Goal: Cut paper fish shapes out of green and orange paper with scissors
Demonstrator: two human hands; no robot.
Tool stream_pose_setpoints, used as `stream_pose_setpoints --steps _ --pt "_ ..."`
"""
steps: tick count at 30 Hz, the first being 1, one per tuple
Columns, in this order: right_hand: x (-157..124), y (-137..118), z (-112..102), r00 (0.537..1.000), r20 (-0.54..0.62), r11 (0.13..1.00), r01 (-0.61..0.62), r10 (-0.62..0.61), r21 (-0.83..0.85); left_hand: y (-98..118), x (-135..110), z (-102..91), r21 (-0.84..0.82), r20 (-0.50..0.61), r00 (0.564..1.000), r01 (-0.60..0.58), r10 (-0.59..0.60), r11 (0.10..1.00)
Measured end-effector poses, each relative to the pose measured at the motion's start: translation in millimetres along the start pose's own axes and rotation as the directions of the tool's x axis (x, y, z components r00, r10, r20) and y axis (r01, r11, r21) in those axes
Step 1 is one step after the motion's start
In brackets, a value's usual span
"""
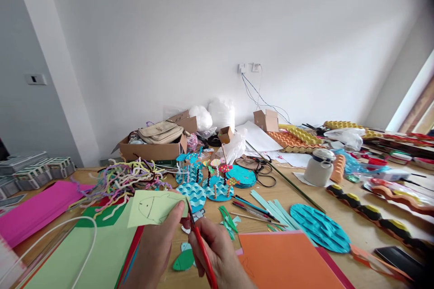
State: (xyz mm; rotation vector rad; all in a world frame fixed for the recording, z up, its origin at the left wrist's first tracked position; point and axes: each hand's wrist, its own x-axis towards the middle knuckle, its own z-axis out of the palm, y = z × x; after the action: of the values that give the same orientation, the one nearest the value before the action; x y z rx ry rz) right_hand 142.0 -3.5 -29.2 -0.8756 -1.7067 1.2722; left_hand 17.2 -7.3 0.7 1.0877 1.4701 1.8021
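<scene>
My left hand (pixel 162 232) pinches a light green piece of paper (pixel 152 221) near its right end. A fish outline is drawn on the paper in dark lines. In my right hand (pixel 217 248) are red-handled scissors (pixel 204 253), their dark blades pointing up at the paper's right edge. Whether the blades are touching the paper is hard to make out. On the table below my hands lies a green paper fish (pixel 184 259). Just beyond the hands stand blue wavy paper bases (pixel 191 196) with small paper fish on stems.
Green sheets (pixel 71 257) lie at the left, orange sheets (pixel 288 259) at the right. Pipe cleaners (pixel 125 180) are heaped back left. Pens (pixel 254 207) and pale strips (pixel 264 205) lie near a blue crinkled oval (pixel 320 228). A white jar (pixel 319 169) and a phone (pixel 402 262) stand and lie farther right.
</scene>
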Motion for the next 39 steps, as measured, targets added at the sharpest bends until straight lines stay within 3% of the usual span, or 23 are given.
stream_pose_setpoints --steps 14,18,23,26,31,39 --pt "1 4 -1 0.997 0.043 0.995 -0.071 0.068 0.063 6 3 -6.4 0.089 0.166 0.981 0.087 -0.101 0.992" --pt "-2 -8 -3 0.989 0.098 0.988 -0.121 0.111 0.101 10 1 -5.3 0.031 0.143 0.988 0.053 -0.057 0.998" --pt "-9 -24 -6 0.990 0.069 0.986 -0.131 0.125 0.099 19 -2 -3.4 0.085 0.097 0.994 0.036 -0.044 0.996" --pt "-10 -23 -5 0.987 0.075 0.982 -0.151 0.143 0.113 23 -2 -3.0 0.164 0.108 0.992 0.043 -0.061 0.986" --pt "-6 -12 -4 0.985 0.100 0.985 -0.146 0.137 0.090 33 -4 0.3 0.230 0.144 0.989 -0.052 0.019 0.972" --pt "-5 -14 -4 0.982 0.104 0.981 -0.167 0.157 0.099 38 -4 0.8 0.231 0.187 0.982 -0.081 0.037 0.970"
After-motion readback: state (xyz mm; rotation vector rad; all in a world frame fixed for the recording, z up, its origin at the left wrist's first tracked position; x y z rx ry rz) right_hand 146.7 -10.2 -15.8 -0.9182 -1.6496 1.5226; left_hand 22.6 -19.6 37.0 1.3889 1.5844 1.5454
